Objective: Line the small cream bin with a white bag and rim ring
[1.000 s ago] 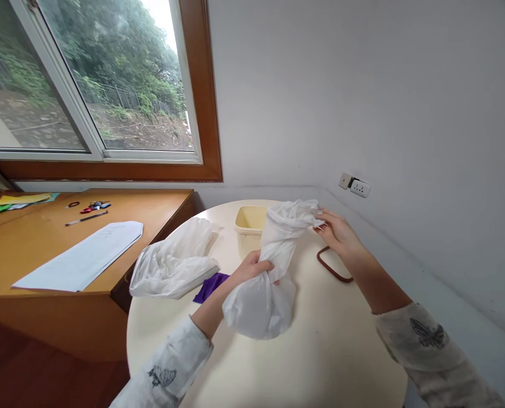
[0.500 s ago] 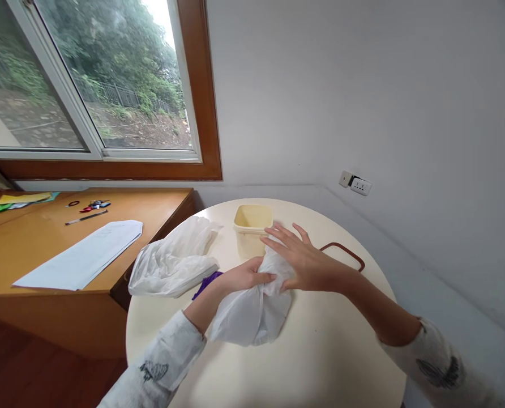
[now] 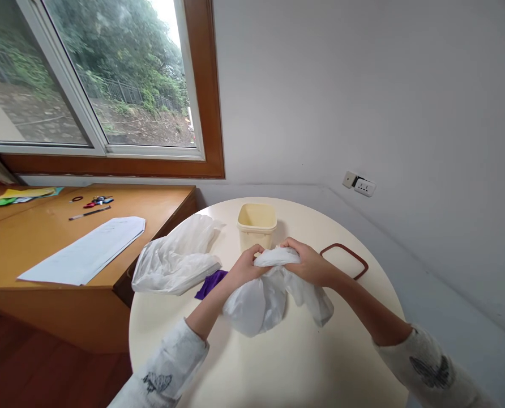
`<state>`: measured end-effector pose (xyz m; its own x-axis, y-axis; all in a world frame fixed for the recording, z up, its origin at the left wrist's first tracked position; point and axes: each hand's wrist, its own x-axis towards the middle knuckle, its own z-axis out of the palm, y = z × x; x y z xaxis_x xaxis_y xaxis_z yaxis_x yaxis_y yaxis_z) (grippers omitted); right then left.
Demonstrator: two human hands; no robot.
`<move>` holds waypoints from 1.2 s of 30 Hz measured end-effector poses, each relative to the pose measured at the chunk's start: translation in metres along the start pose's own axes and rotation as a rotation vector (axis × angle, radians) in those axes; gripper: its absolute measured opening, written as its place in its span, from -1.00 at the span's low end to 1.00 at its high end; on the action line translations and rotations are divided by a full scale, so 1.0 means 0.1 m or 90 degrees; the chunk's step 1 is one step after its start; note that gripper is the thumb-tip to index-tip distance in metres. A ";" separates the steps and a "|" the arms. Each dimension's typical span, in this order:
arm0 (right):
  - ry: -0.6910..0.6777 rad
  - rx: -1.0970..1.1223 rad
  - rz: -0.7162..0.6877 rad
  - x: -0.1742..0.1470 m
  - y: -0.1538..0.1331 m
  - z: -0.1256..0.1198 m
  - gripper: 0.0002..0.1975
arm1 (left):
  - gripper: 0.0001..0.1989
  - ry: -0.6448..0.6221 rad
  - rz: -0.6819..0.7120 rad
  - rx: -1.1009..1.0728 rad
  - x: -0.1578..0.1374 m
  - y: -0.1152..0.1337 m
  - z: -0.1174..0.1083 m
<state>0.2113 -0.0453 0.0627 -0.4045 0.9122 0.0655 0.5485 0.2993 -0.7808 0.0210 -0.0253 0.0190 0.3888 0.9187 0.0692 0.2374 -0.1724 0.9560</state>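
Observation:
Both of my hands grip a white plastic bag over the round cream table. My left hand is closed on the gathered part of the bag. My right hand is closed on the other side of that gather, and a loose end of the bag hangs below it. The bag's lower part bulges; what it holds, if anything, is hidden. Just beyond my hands stands a pale yellow square bin. A purple item lies partly behind my left forearm.
Another white plastic bag lies crumpled on the table's left. A brown rounded frame rests at the right. The wooden desk at left holds papers, a pen and several small items. A wall socket is behind.
My right hand went from spread fingers to a closed grip on the bag's gather. The bag's loose end now hangs to the right. The view shifted slightly.

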 end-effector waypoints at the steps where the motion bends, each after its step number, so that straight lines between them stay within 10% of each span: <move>1: -0.002 0.019 0.007 -0.04 -0.03 0.04 -0.76 | -0.77 0.038 0.008 -0.006 0.01 -0.03 0.01; 9: 0.077 -0.090 -0.024 -0.12 -0.07 0.56 -0.13 | -0.73 0.196 0.008 -0.050 0.09 -0.14 0.07; 18: 0.152 -0.052 0.040 0.08 0.11 0.69 -0.45 | -0.62 0.048 -0.015 -0.113 -0.22 0.06 0.00; 26: 0.134 -0.031 0.071 0.11 0.22 0.70 -0.73 | 0.09 -0.099 0.052 -0.030 -0.44 0.07 -0.05; 36: 0.033 -0.052 0.008 0.15 0.22 0.45 -0.67 | -0.43 0.018 0.045 -0.053 -0.36 -0.05 -0.07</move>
<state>0.1842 -0.0377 0.0182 -0.3598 0.9287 0.0903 0.6119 0.3079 -0.7286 -0.0007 -0.0553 0.0142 0.3765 0.9153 0.1434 0.1360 -0.2077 0.9687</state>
